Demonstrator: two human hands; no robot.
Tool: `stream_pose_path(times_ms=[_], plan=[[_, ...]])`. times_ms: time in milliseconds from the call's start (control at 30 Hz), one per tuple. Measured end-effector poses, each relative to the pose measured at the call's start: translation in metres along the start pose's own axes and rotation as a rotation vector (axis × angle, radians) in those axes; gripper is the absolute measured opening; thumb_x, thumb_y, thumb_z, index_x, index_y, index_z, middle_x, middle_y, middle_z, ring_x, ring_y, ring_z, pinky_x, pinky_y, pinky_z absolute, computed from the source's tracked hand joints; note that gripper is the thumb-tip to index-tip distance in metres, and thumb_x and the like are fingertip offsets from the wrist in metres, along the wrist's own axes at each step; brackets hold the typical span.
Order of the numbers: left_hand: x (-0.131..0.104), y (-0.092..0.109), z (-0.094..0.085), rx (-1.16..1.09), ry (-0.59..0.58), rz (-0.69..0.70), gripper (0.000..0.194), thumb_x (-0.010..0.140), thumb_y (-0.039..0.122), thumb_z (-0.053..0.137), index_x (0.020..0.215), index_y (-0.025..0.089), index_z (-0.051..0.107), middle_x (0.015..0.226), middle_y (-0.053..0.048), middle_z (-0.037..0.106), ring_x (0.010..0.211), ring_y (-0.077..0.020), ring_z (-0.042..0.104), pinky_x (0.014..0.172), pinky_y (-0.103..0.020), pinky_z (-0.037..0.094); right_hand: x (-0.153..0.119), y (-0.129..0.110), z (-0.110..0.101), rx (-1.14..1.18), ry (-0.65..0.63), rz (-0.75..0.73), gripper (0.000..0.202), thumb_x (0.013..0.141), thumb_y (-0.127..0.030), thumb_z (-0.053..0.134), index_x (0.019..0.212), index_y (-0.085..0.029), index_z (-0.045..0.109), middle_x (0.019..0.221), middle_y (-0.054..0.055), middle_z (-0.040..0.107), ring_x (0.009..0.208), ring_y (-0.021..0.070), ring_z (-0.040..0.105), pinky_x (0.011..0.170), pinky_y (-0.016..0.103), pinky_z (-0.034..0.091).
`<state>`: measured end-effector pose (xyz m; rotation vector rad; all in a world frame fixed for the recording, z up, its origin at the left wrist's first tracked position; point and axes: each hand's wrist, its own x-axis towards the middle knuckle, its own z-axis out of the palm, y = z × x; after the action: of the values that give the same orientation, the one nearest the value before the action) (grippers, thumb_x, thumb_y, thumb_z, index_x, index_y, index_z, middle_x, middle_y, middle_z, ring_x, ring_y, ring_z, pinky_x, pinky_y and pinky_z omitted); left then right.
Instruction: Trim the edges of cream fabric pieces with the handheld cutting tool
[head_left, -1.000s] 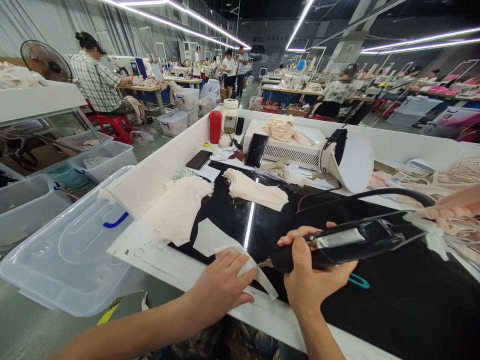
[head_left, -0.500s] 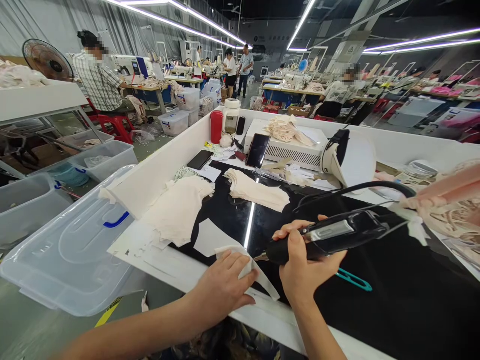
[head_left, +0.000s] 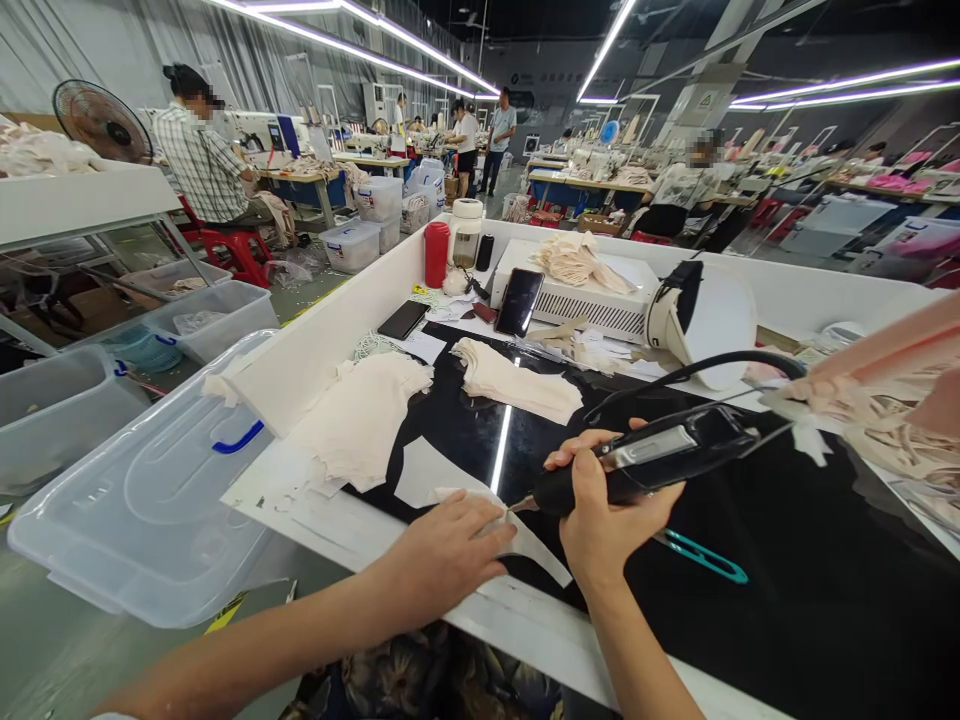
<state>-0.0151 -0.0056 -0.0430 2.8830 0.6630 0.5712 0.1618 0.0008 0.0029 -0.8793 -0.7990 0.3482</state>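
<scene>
My right hand [head_left: 611,515] is wrapped round a black corded hand tool [head_left: 667,455] with a slim metal tip. That tip points left and meets a small off-white piece beside my left fingertips. My left hand [head_left: 454,550] lies flat, fingers stretched out, pressing this piece down on a larger white curved fabric piece [head_left: 431,475]. Part of both layers is hidden under my fingers. Beneath them is the glossy black work surface [head_left: 787,620]. Beyond my left hand lie a stack of cream fabric pieces [head_left: 367,410] and a narrower cream stack [head_left: 517,380].
A teal loop-shaped tool [head_left: 705,557] lies right of my right hand. Two phones, a red cup [head_left: 436,255], a jar and a white vented box [head_left: 585,300] stand at the back. Pink fabric [head_left: 892,380] hangs at the right. A lidded plastic bin [head_left: 150,490] is at the left.
My left hand has flattened over the small piece, whose raised edge now lies lower. The tool's tip now meets that piece. The view has shifted slightly.
</scene>
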Motion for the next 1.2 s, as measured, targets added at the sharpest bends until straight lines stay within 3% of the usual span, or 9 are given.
stream_pose_path(times_ms=[67,233,333,467,833,1000,1100,1200], plan=[[-0.003,-0.012,-0.007,0.017,-0.016,0.009,0.026,0.104,0.015,0.051,0.128,0.016,0.059,0.133,-0.010,0.066,0.128,-0.0230,0.060,0.116,-0.046,0.044,0.008,0.000,-0.001,-0.014,0.003,0.002,0.052,0.080,-0.023,0.080,0.120,-0.027,0.047,0.078,-0.009,0.066,0.057,0.0118,0.062,0.062,0.034,0.056],[-0.009,-0.029,-0.012,0.097,-0.074,0.029,0.046,0.090,-0.005,0.047,0.130,0.015,0.057,0.135,-0.010,0.064,0.124,-0.0226,0.059,0.107,-0.039,0.050,0.019,-0.018,-0.005,0.016,0.091,0.032,0.053,0.076,-0.023,0.082,0.117,-0.027,0.049,0.075,-0.010,0.065,0.055,0.0113,0.060,0.057,0.031,0.055],[-0.006,-0.021,-0.010,0.186,-0.076,-0.014,0.048,0.088,-0.006,0.048,0.132,0.012,0.053,0.132,-0.012,0.063,0.114,-0.0233,0.061,0.103,-0.037,0.050,0.013,-0.034,-0.011,0.056,0.081,0.040,0.052,0.075,-0.023,0.082,0.117,-0.027,0.052,0.074,-0.009,0.065,0.054,0.0121,0.059,0.053,0.030,0.055],[0.002,-0.006,-0.004,0.265,-0.073,-0.072,0.030,0.097,0.002,0.047,0.124,0.012,0.056,0.112,-0.010,0.065,0.097,-0.0226,0.062,0.092,-0.036,0.051,-0.001,-0.044,-0.019,0.067,0.027,0.054,0.047,0.076,-0.021,0.081,0.115,-0.027,0.055,0.074,-0.007,0.066,0.055,0.0130,0.059,0.053,0.031,0.055],[0.004,-0.002,-0.001,0.295,-0.113,-0.115,0.022,0.100,0.017,0.057,0.122,0.013,0.056,0.109,-0.009,0.064,0.097,-0.0253,0.061,0.086,-0.039,0.049,-0.011,-0.030,-0.023,0.052,0.025,0.048,0.048,0.078,-0.021,0.080,0.117,-0.029,0.053,0.077,-0.007,0.066,0.058,0.0125,0.061,0.056,0.031,0.056],[0.004,0.007,-0.004,0.374,-0.102,-0.124,0.008,0.100,0.014,0.054,0.106,0.014,0.058,0.091,-0.006,0.061,0.083,-0.0243,0.059,0.075,-0.038,0.050,-0.014,-0.025,-0.025,0.025,0.022,0.045,0.050,0.079,-0.020,0.081,0.120,-0.029,0.052,0.079,-0.007,0.066,0.060,0.0122,0.062,0.060,0.032,0.057],[0.006,0.014,-0.006,0.354,-0.006,-0.084,0.009,0.100,0.010,0.050,0.099,0.014,0.058,0.088,-0.006,0.061,0.084,-0.0240,0.059,0.080,-0.039,0.051,-0.015,-0.025,-0.025,0.030,0.017,0.043,0.050,0.079,-0.021,0.081,0.120,-0.028,0.053,0.080,-0.006,0.066,0.060,0.0124,0.062,0.060,0.033,0.056],[0.009,0.019,-0.007,0.208,0.028,0.078,0.014,0.100,0.005,0.047,0.104,0.013,0.058,0.096,-0.007,0.062,0.091,-0.0215,0.060,0.085,-0.034,0.052,-0.015,-0.026,-0.024,0.042,0.009,0.038,0.049,0.080,-0.019,0.080,0.120,-0.029,0.053,0.079,-0.007,0.066,0.060,0.0120,0.062,0.060,0.032,0.057]])
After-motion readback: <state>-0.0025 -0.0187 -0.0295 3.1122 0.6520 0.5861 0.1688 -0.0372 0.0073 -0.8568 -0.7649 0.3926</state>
